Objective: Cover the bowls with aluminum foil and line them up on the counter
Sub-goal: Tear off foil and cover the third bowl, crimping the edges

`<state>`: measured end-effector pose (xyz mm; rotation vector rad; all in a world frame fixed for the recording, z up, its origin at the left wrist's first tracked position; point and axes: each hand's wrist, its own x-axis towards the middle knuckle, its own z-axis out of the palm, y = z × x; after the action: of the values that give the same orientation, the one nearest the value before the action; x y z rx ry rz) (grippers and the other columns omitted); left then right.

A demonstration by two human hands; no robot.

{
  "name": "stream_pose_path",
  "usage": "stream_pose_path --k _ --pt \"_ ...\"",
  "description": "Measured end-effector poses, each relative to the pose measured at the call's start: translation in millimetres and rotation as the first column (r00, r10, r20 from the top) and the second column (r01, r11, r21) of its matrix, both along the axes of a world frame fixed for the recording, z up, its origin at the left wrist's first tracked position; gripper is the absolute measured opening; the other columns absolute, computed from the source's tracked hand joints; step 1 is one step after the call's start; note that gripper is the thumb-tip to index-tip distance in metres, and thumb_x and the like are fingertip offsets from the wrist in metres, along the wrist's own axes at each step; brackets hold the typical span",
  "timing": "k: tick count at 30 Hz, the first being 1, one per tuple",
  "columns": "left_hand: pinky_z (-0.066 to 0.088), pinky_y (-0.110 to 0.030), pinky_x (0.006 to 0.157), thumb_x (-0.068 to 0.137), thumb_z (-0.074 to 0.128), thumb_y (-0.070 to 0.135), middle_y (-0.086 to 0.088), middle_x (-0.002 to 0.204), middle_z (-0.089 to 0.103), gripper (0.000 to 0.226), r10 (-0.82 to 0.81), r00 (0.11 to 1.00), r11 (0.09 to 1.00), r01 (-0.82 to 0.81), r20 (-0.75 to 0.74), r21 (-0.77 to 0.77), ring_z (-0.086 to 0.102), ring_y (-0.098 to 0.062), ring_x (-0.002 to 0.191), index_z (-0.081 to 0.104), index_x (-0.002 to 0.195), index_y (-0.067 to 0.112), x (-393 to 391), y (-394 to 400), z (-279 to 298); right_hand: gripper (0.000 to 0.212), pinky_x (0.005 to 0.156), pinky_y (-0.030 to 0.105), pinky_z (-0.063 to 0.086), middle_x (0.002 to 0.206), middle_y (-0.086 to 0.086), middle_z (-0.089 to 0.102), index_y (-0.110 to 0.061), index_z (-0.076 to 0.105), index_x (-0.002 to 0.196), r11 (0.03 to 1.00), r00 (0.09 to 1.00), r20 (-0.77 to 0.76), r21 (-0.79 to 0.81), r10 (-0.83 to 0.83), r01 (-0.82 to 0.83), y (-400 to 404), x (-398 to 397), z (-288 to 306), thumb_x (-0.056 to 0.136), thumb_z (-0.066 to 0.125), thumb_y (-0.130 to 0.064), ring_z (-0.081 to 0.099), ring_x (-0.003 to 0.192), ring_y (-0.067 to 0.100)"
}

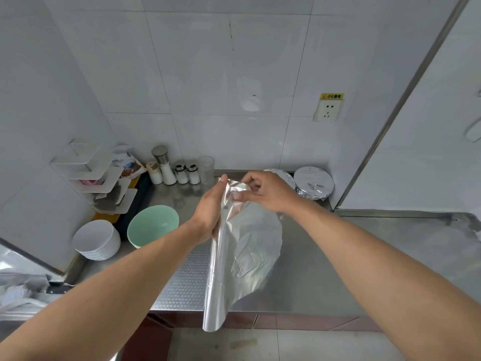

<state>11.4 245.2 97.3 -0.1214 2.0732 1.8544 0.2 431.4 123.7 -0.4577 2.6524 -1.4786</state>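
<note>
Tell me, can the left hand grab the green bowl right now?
Probably not yet. The left hand is busy holding the foil roll. The green bowl sits open on the counter just beside that arm, nothing blocking it, so it looks easy once the roll is put down.

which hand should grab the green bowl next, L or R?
Left, probably. The green bowl sits on the counter just left of the left hand, which holds the foil roll. The right hand pinches the loose foil sheet and would have to cross over.
</note>
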Motion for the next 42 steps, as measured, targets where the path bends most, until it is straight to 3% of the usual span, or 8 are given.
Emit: stream_pose_path --k 6,10,14,17,23,28,32,42 --pt "0.053 -0.021 0.056 0.1 0.046 0.065 0.02 0.064 0.071 0.043 0.109 0.991 0.993 -0.113 0.081 0.043 0.068 0.004 0.055 0.065 0.101 0.027 -8.8 -13.3 11.5 0.051 0.083 0.031 0.051 0.084 -0.015 0.075 -0.018 0.07 0.083 0.952 0.974 0.228 0.293 0.014 -0.083 72.3 -18.0 -13.1 0.063 0.086 -0.063 0.07 0.082 0.003" --pt "0.051 -0.018 0.087 0.097 0.043 0.069 0.007 0.103 0.068 0.059 0.074 0.996 0.997 -0.073 0.043 -0.02 0.066 -0.003 0.09 0.061 0.129 0.023 -14.5 -25.3 5.4 0.03 0.074 0.016 0.044 0.079 -0.025 0.072 -0.017 0.072 0.083 0.9 0.933 0.36 0.407 -0.004 -0.153 99.5 -20.7 -21.3 0.073 0.09 -0.039 0.066 0.077 -0.006" --pt "0.046 -0.026 0.078 0.094 0.045 0.074 0.002 0.075 0.055 0.062 0.103 0.993 0.994 -0.101 0.053 -0.037 0.054 -0.014 0.072 0.064 0.109 0.017 -17.3 -35.9 5.1 0.023 0.086 0.027 0.047 0.089 -0.013 0.075 -0.029 0.077 0.082 0.883 0.897 0.439 0.439 -0.05 -0.166 122.8 -21.1 -31.1 0.069 0.091 -0.043 0.067 0.091 0.007" --pt "0.043 -0.028 0.096 0.097 0.047 0.068 0.0 0.108 0.064 0.063 0.084 0.993 0.996 -0.084 0.084 -0.001 0.061 -0.016 0.102 0.058 0.13 0.016 -20.8 -44.1 4.7 0.018 0.086 0.023 0.044 0.086 -0.015 0.073 -0.029 0.078 0.081 0.9 0.855 0.515 0.401 -0.069 -0.169 134.0 -18.0 -40.4 0.071 0.092 -0.034 0.064 0.092 0.005" --pt "0.046 -0.01 0.042 0.099 0.063 0.048 0.008 0.064 0.063 0.03 0.065 0.968 0.994 -0.084 0.242 0.071 0.063 0.0 0.048 0.063 0.089 0.019 -28.4 -60.1 3.1 0.018 0.088 0.036 0.055 0.107 0.007 0.077 -0.012 0.067 0.09 0.993 0.74 0.665 0.113 -0.101 0.033 150.4 -8.1 -48.2 0.083 0.083 -0.017 0.069 0.096 0.02" --pt "0.044 -0.029 0.083 0.067 0.082 0.048 -0.011 0.101 0.054 0.05 0.098 0.96 0.983 -0.134 0.261 0.125 0.058 -0.025 0.087 0.064 0.103 0.019 -50.3 -79.8 -26.2 0.03 0.062 0.022 0.054 0.08 0.003 0.072 -0.007 0.069 0.094 0.938 0.77 0.604 -0.102 -0.206 0.331 145.2 2.0 -55.2 0.081 0.079 -0.032 0.062 0.065 0.01" --pt "0.051 -0.022 0.052 0.097 0.064 0.038 -0.007 0.078 0.063 0.028 0.166 0.95 0.976 -0.196 0.265 0.094 0.062 -0.018 0.063 0.067 0.09 0.011 -39.5 -65.6 -13.8 0.027 0.061 0.022 0.049 0.077 -0.003 0.076 -0.012 0.067 0.093 0.73 0.714 0.619 -0.314 -0.327 0.607 137.0 3.1 -67.2 0.087 0.075 -0.037 0.07 0.068 0.007" --pt "0.061 -0.028 0.075 0.104 0.047 0.053 -0.01 0.08 0.076 0.048 0.252 0.95 0.965 -0.261 0.183 0.024 0.071 -0.015 0.067 0.067 0.094 0.011 -40.5 -49.5 -19.9 0.037 0.061 0.03 0.046 0.073 0.008 0.064 -0.01 0.069 0.079 0.647 0.636 0.268 -0.058 -0.724 0.761 107.4 -3.3 -95.5 0.096 0.066 -0.043 0.059 0.063 0.019"
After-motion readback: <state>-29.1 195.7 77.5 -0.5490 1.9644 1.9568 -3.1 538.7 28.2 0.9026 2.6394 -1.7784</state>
